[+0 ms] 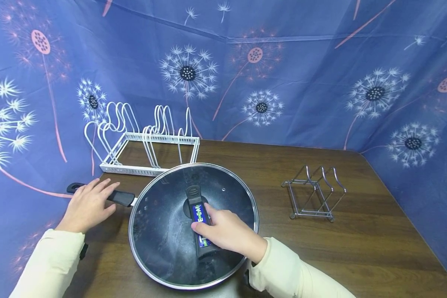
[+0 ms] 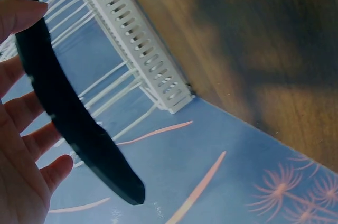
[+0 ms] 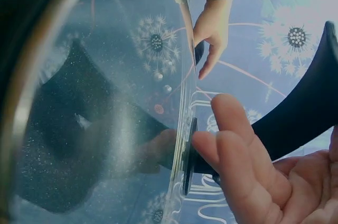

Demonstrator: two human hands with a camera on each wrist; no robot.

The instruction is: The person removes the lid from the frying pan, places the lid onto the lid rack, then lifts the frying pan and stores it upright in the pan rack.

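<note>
A large frying pan with a long black handle (image 1: pixel 122 198) lies on the table, topped by a steel-rimmed glass lid (image 1: pixel 160 236). My left hand (image 1: pixel 90 205) lies across the pan handle, its fingers spread and nearly straight. The left wrist view puts the thumb in front of the handle (image 2: pixel 79 113) and the fingers behind it. My right hand (image 1: pixel 229 229) grips the lid's black upright handle (image 1: pixel 194 194), which bears a blue label. The thumb is on top, and the right wrist view has bent fingers (image 3: pixel 237 166) beneath the handle. The glass hides most of the pan.
A white rack (image 1: pixel 128 169) with looped dividers stands behind the pan at the left. A small chrome wire rack (image 1: pixel 313 213) is on the right of the wooden table (image 1: pixel 368 248). Blue dandelion-print cloth (image 1: pixel 305 54) hangs round the back and sides.
</note>
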